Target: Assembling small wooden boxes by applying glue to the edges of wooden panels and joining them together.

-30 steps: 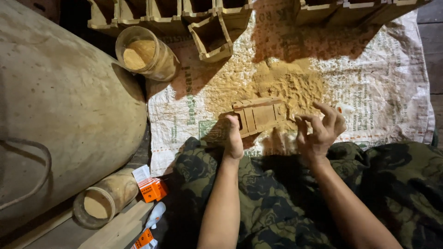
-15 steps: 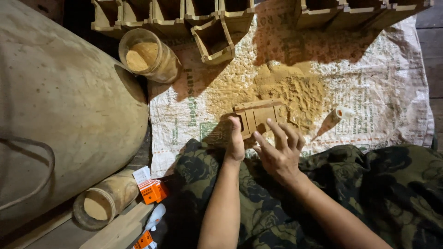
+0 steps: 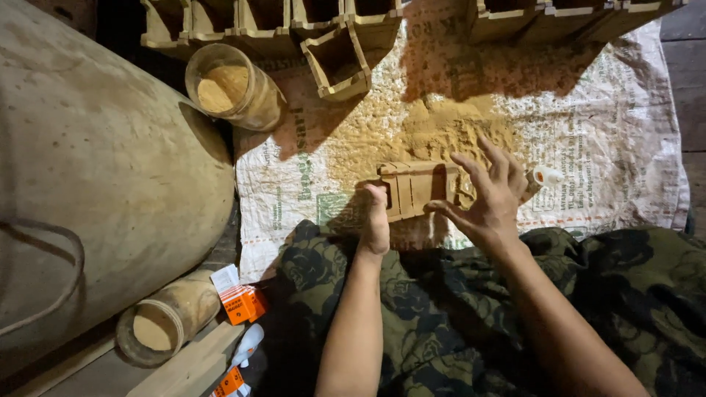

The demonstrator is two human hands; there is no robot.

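Small tan wooden slotted block (image 3: 415, 187), judged light, rigid and dusty-slick: left hand (image 3: 376, 220) clamped on its near end, right hand (image 3: 485, 198) spread open beside it.

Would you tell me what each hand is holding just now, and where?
The left hand grips the small wooden mould by its left end. The right hand hovers spread over its right end, gripping nothing.

A floor-level craft workshop: sawdust (image 3: 441, 136) on a woven sack (image 3: 603, 132), rows of wooden moulds (image 3: 294, 22)
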